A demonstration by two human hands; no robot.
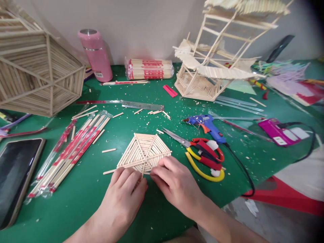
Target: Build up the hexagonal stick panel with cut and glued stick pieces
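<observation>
A flat hexagonal panel of thin wooden sticks (141, 152), with spoke sticks across it, lies on the green tabletop in front of me. My left hand (124, 192) is closed at its near left edge, fingers curled over the sticks. From beside that hand one long stick (108, 171) juts out to the left. My right hand (174, 184) pinches at the near right edge, close to a short stick end; the fingertips partly hide what they grip. Scissors (199, 150) with red and yellow handles lie just right of the panel, beside a blue glue gun (205, 125).
Wrapped stick bundles (73, 152) and a phone (20, 179) lie at left. Behind stand a large stick structure (50, 81), a pink bottle (96, 55), a stick pack (150, 69) and a tiered stick frame (215, 57). The glue gun's cord (243, 168) runs right.
</observation>
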